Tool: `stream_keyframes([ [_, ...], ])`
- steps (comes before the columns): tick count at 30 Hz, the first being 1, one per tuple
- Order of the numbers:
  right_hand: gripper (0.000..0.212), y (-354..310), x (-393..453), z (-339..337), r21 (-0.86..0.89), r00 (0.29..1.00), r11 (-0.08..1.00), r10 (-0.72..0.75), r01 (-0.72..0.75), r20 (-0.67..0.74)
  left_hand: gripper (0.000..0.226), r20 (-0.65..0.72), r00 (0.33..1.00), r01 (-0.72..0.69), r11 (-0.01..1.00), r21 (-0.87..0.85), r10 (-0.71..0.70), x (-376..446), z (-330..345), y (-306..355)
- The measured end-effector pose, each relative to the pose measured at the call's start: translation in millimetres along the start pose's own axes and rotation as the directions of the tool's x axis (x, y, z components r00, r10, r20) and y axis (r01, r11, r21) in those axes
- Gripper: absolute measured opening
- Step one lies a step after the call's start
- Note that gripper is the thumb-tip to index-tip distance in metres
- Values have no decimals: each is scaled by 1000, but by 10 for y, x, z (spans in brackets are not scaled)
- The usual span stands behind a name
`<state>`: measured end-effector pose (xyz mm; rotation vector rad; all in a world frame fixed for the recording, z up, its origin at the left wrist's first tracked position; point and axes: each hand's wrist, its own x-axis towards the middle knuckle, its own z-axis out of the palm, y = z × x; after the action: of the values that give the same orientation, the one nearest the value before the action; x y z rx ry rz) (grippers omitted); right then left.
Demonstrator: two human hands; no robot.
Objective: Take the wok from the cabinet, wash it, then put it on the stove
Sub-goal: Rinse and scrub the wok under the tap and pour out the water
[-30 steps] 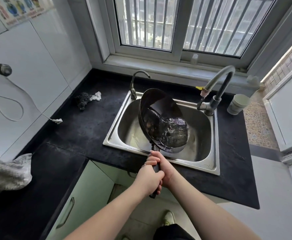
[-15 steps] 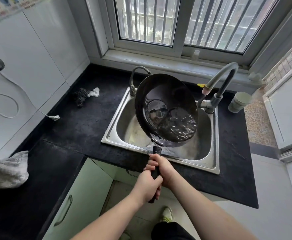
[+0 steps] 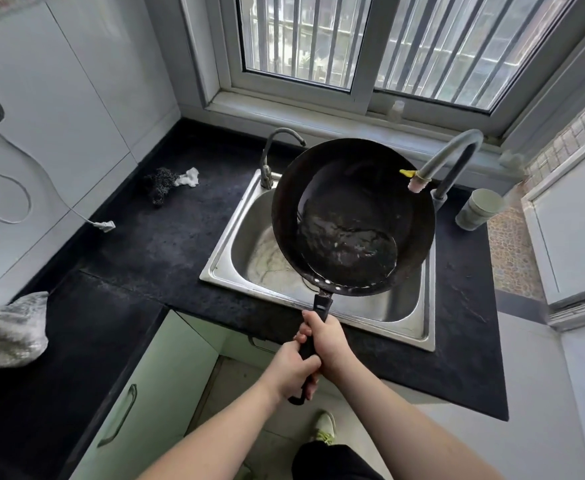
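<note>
You have swung the round black steel wok (image 3: 353, 216) up from its steep tilt, so its wet bowl now faces you above the stainless sink (image 3: 318, 303); rinsing looks nearly done. Your left hand (image 3: 292, 370) and right hand (image 3: 329, 337) both clench its straight dark handle (image 3: 322, 304), nearer you than the sink.

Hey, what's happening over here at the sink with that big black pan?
A person is holding a dark wok over the steel sink, both hands on its long handle: the right hand nearer the pan, the left hand behind it. A little water sits in the wok's bottom, so it looks mid-wash. The tall faucet arches over its far rim; no water can be seen running.
</note>
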<state>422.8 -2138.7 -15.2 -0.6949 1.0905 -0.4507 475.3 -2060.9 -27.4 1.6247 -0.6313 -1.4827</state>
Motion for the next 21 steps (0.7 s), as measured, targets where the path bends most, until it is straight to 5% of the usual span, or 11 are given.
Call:
stream_keyframes([
  [13,31,-107,-142,97,-303,944,952,-140,46,-299,6,190,982,51,991,-125,-26,-25,-84,77],
  [21,22,-173,-157,160,-230,935,973,-66,-17,-350,7,264,959,186,935,-303,-105,-115,-101,248],
])
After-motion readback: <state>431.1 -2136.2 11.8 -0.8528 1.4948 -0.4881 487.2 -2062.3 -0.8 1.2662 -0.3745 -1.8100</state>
